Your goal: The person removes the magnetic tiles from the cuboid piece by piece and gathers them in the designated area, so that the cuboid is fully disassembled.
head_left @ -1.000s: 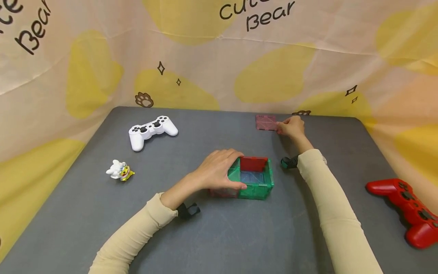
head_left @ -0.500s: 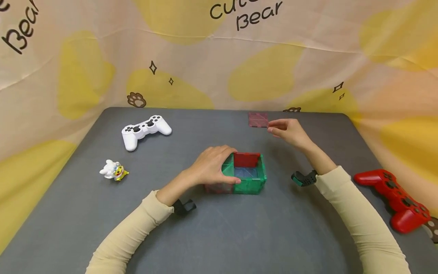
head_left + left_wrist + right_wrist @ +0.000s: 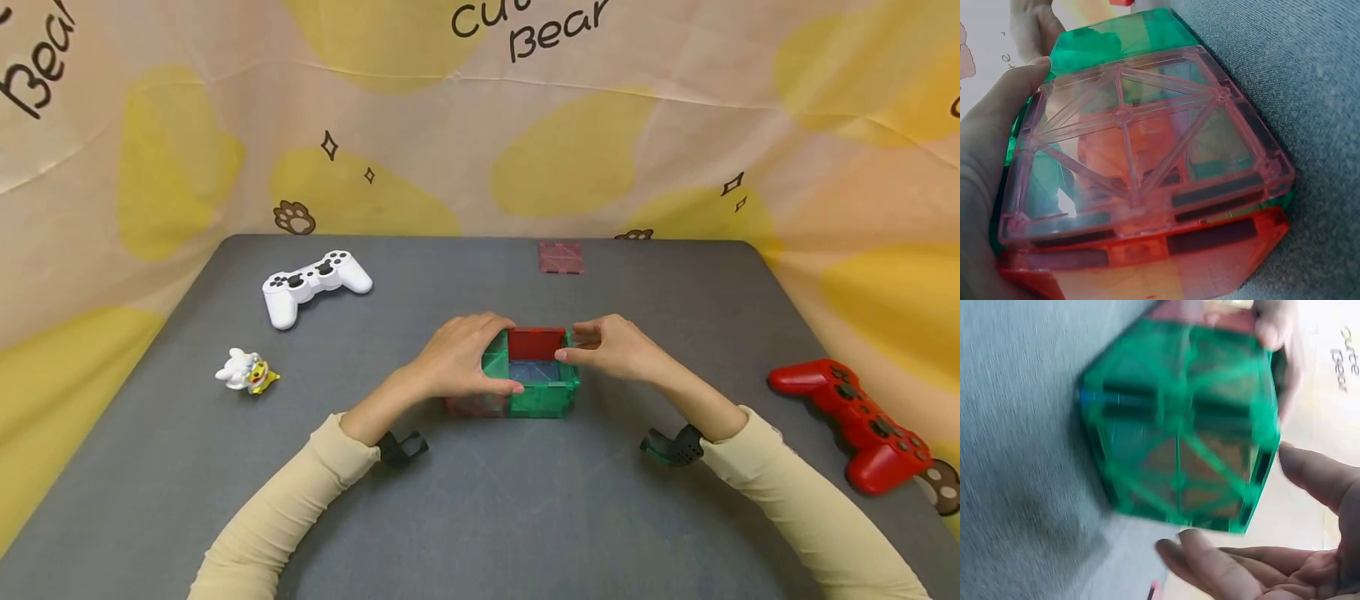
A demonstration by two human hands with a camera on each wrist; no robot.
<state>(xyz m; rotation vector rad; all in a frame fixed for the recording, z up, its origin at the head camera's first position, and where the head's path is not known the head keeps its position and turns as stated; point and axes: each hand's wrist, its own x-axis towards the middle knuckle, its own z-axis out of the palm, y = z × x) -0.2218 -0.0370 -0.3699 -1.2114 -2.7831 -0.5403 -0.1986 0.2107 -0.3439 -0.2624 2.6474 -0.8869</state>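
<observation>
A box of see-through magnetic tiles (image 3: 542, 400) stands mid-table, with green sides, a red far wall and a bluish floor showing through its uncovered right half. My left hand (image 3: 459, 358) grips the box's left half from above, thumb on the near side and fingers over the far side. Pink (image 3: 1129, 144) and orange-red tiles (image 3: 1147, 262) show at that end in the left wrist view. At the right end my right hand (image 3: 618, 348) spreads thumb and fingers around the corner of the green end tile (image 3: 1179, 481); whether the thumb touches the rim I cannot tell.
A flat pink tile (image 3: 561, 258) lies by the table's far edge. At the left are a white game controller (image 3: 317, 286) and a small white-and-yellow figurine (image 3: 249, 372). A red game controller (image 3: 855, 425) lies at the right edge. A printed cloth (image 3: 420, 108) hangs behind the table.
My right hand has come away from the flat pink tile, left lying at the back, and moved toward me to the box's right end. The left hand keeps its grip on the box.
</observation>
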